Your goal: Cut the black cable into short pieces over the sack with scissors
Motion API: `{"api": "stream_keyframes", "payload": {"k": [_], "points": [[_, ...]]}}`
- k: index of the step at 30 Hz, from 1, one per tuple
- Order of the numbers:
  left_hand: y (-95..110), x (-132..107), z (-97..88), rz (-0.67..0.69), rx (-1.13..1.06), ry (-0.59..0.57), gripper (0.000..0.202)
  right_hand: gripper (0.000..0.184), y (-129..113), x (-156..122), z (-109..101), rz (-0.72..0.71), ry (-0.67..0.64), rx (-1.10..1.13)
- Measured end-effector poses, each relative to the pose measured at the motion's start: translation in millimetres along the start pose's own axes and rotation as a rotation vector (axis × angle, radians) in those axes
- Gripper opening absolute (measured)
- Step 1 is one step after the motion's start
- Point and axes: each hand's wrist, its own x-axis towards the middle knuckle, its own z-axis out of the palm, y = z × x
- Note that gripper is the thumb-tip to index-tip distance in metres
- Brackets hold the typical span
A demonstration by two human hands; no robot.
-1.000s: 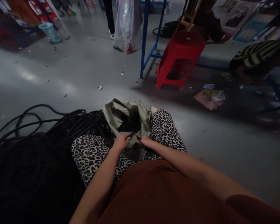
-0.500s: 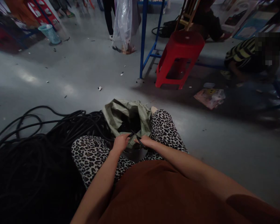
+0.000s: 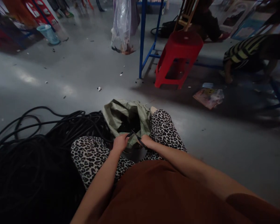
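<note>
I sit on the floor with my legs in leopard-print trousers drawn up. My left hand and my right hand meet just above my lap, both closed. A thin black cable runs between them, and each hand grips one part of it. Right behind the hands stands an open green woven sack with dark contents. A big heap of black cable lies to my left on the floor.
A red plastic stool and a blue metal frame stand ahead. A person in a striped top crouches at the right. A clear plastic bag hangs at the back, a light-blue basket stands far left, and a packet lies on the grey floor.
My hands stay in place on the cable. The view has shifted slightly, the person at the right has moved a little, and the standing legs at the back are gone.
</note>
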Motion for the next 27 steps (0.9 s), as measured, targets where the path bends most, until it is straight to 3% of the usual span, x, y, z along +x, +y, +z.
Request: {"api": "stream_keyframes", "payload": {"k": [6, 16, 21, 27], "points": [[-6.5, 3.6, 0.4, -0.05, -0.068, 0.053, 0.036, 0.035, 2.5, 1.9, 0.4, 0.01, -0.005, 0.067], [-8.5, 8.3, -0.5, -0.097, -0.149, 0.105, 0.038, 0.063, 2.3, -0.4, 2.7, 0.023, -0.141, 0.261], [-10.2, 9.2, 2.7, -0.059, -0.173, 0.106, 0.037, 0.064, 3.9, -1.6, 2.9, -0.016, -0.243, 0.282], [-11.3, 7.6, 6.7, 0.032, -0.184, 0.055, 0.034, 0.061, 4.8, -1.7, 2.8, -0.051, -0.243, 0.263]]}}
